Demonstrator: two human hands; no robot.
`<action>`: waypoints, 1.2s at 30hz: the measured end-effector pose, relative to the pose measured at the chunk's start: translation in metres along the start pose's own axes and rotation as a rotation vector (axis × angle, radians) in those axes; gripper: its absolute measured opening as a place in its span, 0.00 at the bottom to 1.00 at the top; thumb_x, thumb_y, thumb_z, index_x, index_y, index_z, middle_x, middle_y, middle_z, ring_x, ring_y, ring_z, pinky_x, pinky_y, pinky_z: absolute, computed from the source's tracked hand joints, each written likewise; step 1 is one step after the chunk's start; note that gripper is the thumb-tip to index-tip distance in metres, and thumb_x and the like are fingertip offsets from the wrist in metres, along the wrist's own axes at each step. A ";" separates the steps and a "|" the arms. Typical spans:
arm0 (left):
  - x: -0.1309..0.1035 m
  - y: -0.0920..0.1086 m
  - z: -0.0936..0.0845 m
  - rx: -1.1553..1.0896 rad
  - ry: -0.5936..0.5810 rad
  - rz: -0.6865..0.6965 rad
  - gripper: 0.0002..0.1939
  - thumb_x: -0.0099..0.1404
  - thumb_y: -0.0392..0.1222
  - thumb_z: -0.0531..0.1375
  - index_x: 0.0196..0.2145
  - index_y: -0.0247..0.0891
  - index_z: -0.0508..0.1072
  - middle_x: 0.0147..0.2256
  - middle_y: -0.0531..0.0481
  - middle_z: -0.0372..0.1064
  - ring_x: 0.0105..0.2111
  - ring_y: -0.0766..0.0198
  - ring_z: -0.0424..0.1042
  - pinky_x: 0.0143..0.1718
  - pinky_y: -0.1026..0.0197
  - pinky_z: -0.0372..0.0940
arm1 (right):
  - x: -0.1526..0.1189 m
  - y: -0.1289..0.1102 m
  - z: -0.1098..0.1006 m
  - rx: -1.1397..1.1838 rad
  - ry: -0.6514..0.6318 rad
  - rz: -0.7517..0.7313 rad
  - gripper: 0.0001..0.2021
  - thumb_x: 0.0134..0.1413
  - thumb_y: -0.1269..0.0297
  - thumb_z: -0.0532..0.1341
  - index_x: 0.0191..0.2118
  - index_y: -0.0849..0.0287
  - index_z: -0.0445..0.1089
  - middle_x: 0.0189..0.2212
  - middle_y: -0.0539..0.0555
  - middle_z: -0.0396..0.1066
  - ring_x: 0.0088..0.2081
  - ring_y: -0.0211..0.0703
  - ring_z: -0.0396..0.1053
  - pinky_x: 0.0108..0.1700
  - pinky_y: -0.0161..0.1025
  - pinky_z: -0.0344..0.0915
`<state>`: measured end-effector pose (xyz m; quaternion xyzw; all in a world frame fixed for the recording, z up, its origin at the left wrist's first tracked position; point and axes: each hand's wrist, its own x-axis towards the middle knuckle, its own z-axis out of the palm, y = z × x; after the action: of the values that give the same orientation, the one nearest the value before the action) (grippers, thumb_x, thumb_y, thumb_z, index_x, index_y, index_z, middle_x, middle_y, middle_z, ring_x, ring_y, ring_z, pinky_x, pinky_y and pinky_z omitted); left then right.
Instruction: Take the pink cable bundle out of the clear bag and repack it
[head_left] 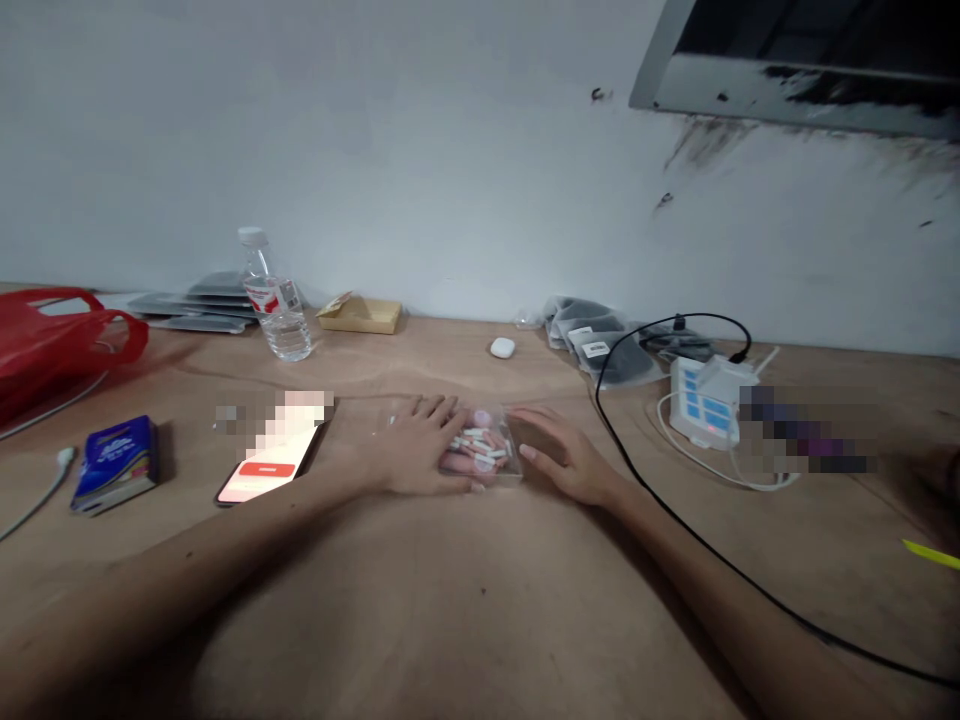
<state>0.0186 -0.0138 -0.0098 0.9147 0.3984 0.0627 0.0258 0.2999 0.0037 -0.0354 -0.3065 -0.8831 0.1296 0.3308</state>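
Observation:
A clear plastic box (513, 462) holding several small pink and white pieces (480, 440) lies on the wooden table in front of me. My left hand (420, 445) rests palm down over the box's left part, fingers extended and slightly apart, hiding that side. At the box's right edge is my right hand (562, 455), its fingers loosely curved with the thumb apart from them. Nothing shows in its grasp, and whether the fingertips touch the box I cannot tell.
Left of my hands lie a lit phone (274, 455) and a blue tissue pack (118, 462). Behind stand a water bottle (276, 300), a cardboard tray (364, 315) and a white case (502, 347). A black cable (675, 510) runs from a power strip (701, 405) past my right arm.

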 end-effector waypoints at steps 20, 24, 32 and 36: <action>0.000 0.001 -0.011 -0.079 0.053 0.077 0.37 0.62 0.64 0.60 0.61 0.39 0.60 0.56 0.37 0.64 0.55 0.41 0.64 0.56 0.42 0.58 | 0.002 -0.002 0.003 -0.011 -0.076 -0.049 0.18 0.58 0.60 0.65 0.55 0.53 0.73 0.57 0.62 0.68 0.58 0.57 0.67 0.58 0.56 0.66; 0.001 0.001 -0.009 -0.072 0.062 0.084 0.39 0.62 0.63 0.60 0.63 0.40 0.59 0.57 0.36 0.63 0.56 0.40 0.64 0.57 0.40 0.58 | 0.001 -0.001 0.006 0.025 -0.037 -0.031 0.18 0.56 0.55 0.67 0.52 0.50 0.75 0.57 0.62 0.66 0.60 0.60 0.64 0.60 0.60 0.63; 0.001 0.001 -0.012 -0.080 0.070 0.076 0.35 0.64 0.65 0.59 0.59 0.38 0.62 0.54 0.38 0.65 0.54 0.43 0.65 0.56 0.43 0.59 | -0.002 0.007 0.010 0.128 -0.019 0.030 0.13 0.63 0.55 0.62 0.49 0.52 0.76 0.57 0.62 0.65 0.59 0.56 0.65 0.60 0.58 0.63; 0.001 0.000 -0.010 -0.083 0.079 0.089 0.35 0.64 0.66 0.58 0.58 0.38 0.63 0.55 0.38 0.65 0.54 0.43 0.64 0.56 0.43 0.58 | -0.003 0.013 0.013 0.176 0.046 0.123 0.13 0.64 0.52 0.60 0.45 0.53 0.77 0.58 0.61 0.65 0.61 0.56 0.64 0.63 0.59 0.59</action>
<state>0.0179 -0.0131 -0.0002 0.9266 0.3549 0.1160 0.0451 0.2988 0.0117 -0.0526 -0.3327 -0.8400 0.2194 0.3681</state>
